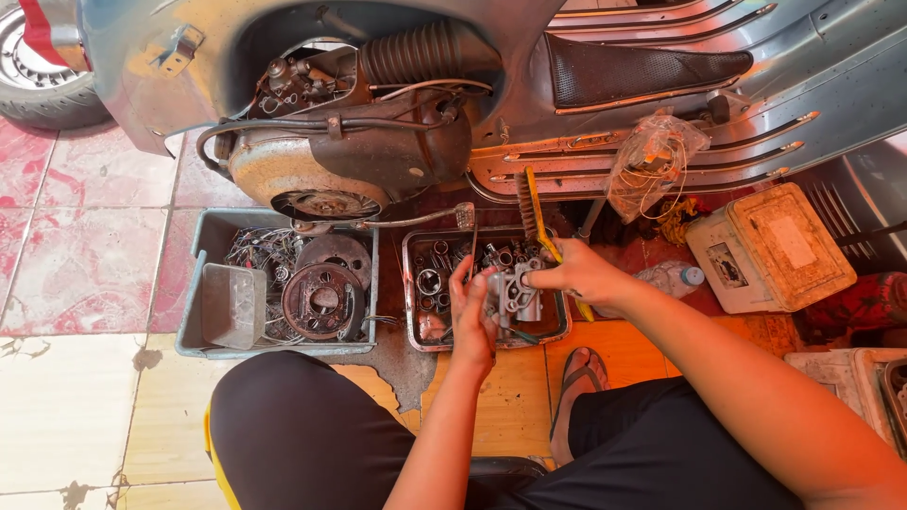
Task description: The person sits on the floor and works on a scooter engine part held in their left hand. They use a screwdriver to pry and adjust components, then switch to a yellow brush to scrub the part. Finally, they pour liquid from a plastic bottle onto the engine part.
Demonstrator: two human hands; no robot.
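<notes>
My left hand [470, 314] grips a small grey metal engine part [515, 293] from its left side, over a shallow metal tray [408, 247] of sockets and small parts. My right hand [581, 274] holds a yellow-handled wire brush [535, 215] against the top of that part, bristles pointing up and left. Both hands hover just above the tray. My knees in black shorts fill the bottom of the view.
A grey scooter [661, 104] lies on its side with the engine [350, 142] exposed. A grey plastic bin [194, 302] at left holds a brake drum [323, 300] and springs. At right stand a worn white box [770, 247] and a plastic bag of wires [652, 161]. A sandalled foot [578, 378] rests on the tiles.
</notes>
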